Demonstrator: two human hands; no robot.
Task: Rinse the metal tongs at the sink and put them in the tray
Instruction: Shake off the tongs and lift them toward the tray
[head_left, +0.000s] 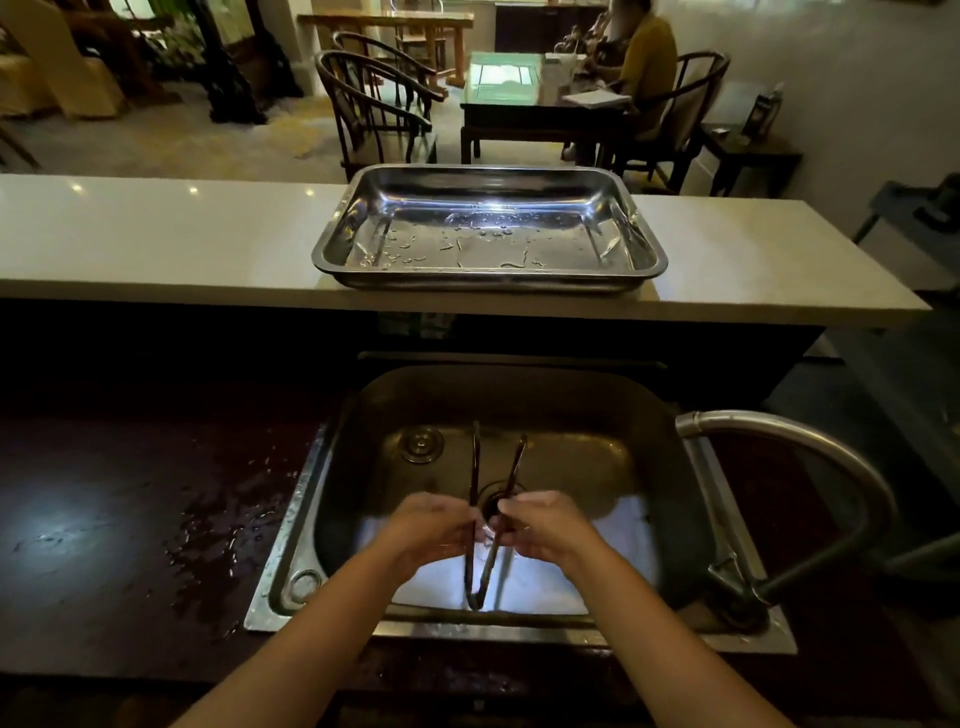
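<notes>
Dark metal tongs (475, 467) are held over the steel sink (654, 431), hinge end toward me and the two tips spread apart pointing away. My left hand (431, 527) pinches the left arm of the tongs. My right hand (545, 525) grips the right arm. Both hands are above the drain. The steel tray (332, 244) sits on the raised white counter beyond the sink, holding only water drops. No running water is visible.
A curved metal faucet (810, 447) arcs in from the right of the sink. The dark countertop (156, 509) to the left is wet. The raised white counter (156, 234) spans the view. Chairs, a table and a seated person lie beyond.
</notes>
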